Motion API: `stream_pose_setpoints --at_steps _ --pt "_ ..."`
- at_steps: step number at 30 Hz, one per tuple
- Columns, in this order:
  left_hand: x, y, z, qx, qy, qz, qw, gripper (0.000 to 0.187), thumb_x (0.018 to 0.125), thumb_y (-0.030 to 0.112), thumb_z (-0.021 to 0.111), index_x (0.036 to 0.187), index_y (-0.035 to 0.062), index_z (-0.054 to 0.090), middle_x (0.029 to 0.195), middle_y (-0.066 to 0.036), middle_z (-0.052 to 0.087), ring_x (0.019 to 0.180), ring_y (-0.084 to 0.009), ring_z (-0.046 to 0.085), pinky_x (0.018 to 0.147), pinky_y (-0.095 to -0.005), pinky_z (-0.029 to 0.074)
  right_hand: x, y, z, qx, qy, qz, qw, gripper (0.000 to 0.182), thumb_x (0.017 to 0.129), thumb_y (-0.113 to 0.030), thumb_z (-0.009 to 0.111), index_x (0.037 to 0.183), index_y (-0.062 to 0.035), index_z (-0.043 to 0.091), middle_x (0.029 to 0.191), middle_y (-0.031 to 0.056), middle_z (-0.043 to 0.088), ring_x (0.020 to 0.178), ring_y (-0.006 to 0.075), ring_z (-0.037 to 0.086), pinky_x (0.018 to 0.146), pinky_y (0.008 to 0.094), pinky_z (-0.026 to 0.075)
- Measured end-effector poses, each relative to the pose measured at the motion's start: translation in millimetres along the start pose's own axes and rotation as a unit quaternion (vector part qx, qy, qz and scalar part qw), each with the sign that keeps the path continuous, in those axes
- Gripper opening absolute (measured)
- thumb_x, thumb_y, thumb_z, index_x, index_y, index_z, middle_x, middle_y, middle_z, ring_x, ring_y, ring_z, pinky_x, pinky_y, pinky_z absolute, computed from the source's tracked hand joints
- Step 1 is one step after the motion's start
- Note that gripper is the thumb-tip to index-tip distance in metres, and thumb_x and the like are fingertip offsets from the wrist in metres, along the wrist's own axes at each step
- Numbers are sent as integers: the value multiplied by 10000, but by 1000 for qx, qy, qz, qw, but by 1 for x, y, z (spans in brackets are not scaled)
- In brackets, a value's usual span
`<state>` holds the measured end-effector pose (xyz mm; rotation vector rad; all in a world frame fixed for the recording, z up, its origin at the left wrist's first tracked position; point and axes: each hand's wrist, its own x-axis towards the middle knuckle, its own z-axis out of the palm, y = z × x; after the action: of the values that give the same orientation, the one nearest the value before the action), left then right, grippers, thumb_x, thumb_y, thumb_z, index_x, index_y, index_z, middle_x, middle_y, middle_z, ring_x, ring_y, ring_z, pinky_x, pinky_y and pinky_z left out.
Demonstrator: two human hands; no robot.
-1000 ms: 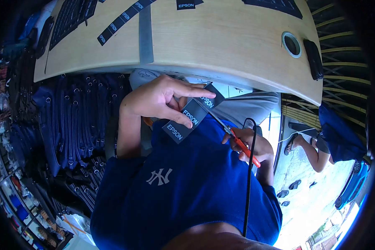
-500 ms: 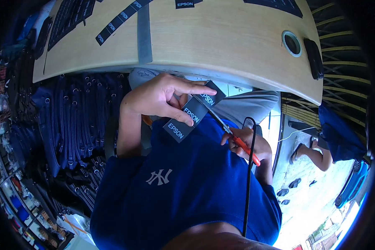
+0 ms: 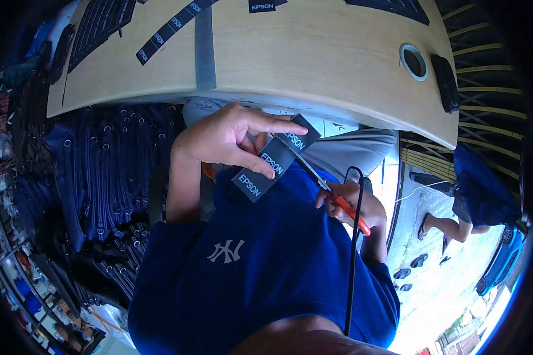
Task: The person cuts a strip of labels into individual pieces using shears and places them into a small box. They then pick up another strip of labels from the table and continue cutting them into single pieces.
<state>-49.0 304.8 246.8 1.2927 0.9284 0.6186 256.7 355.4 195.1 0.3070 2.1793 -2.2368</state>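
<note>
We pinch black EPSON strip [image 3: 253,186] between left hand's [image 3: 222,135] fingers and thumb. Right hand [image 3: 364,204] closed around red-handled scissors [image 3: 352,216], blades reaching strip between its upper two labels. Beyond our grip: table [image 3: 302,59], more EPSON labels [image 3: 168,32], tape roll [image 3: 424,72].

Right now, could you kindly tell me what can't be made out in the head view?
All in the head view:
- Middle of the held EPSON strip: partly covered by the left hand.
- Scissors' handles: partly hidden by the right hand.
- Far end of the long strip: cut off by the top edge.
- Dark sheet's print: too small.
</note>
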Motion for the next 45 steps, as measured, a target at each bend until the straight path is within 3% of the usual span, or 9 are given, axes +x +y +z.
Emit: stream_pose_setpoints --at_steps 17,27,32,33,37,40,42,44,45 --pt "0 -3 -1 1 -6 20 1000 686 669 -103 738 1295 29 489 1332 -160 466 936 -141 620 758 -236 573 -1 -13 2 -8 -1 58 998 460 936 -421 485 774 6 546 582 106 491 491 250 487 499 364 362" --pt "-3 -2 -2 39 20 -10 999 694 666 -107 736 1299 5 476 1262 -154 535 853 -113 631 737 -237 565 -3 6 7 -42 48 105 992 411 911 -385 557 745 -10 542 553 58 448 471 178 413 490 344 318" --pt "-1 -6 -2 -33 121 -7 992 711 698 -127 699 1340 12 430 1026 -112 650 851 -100 623 738 -215 537 -4 17 21 -21 154 19 988 542 834 -537 593 858 4 576 590 24 479 508 131 436 508 283 335" --pt "5 -10 2 -8 179 62 982 669 709 -9 752 1318 58 484 663 19 584 619 -30 538 567 -175 478 -5 18 25 27 194 50 979 612 796 -590 602 898 12 575 609 15 492 528 116 444 515 267 338" --pt "8 1 -1 -13 203 43 978 686 712 -145 674 1337 5 433 1054 -108 639 868 -93 608 734 -195 526 -1 25 38 99 235 79 964 732 730 -674 619 944 23 558 637 3 507 561 82 455 526 241 342" --pt "17 17 -15 19 244 76 967 682 714 -131 683 1336 8 441 908 -59 651 727 -44 573 654 -174 495 2 23 44 117 229 63 964 739 724 -681 618 948 20 553 631 0 505 557 83 459 532 238 352" --pt "28 23 -36 139 284 93 944 689 731 -46 716 1355 80 451 612 41 523 549 3 420 522 -173 367 3 18 44 125 207 73 968 744 725 -681 617 961 20 549 633 1 500 567 85 460 538 240 354" --pt "41 25 -58 263 353 38 897 709 729 -18 727 1363 140 453 585 29 539 569 -2 449 524 -174 364 3 13 44 124 203 66 969 758 706 -691 629 964 17 548 641 0 499 566 82 461 534 237 353" --pt "45 24 -64 289 396 17 871 787 711 -12 743 1397 172 403 804 -67 646 587 -12 484 548 -172 402 2 12 44 125 199 59 970 774 687 -702 641 968 13 547 650 0 498 566 79 463 530 234 353"
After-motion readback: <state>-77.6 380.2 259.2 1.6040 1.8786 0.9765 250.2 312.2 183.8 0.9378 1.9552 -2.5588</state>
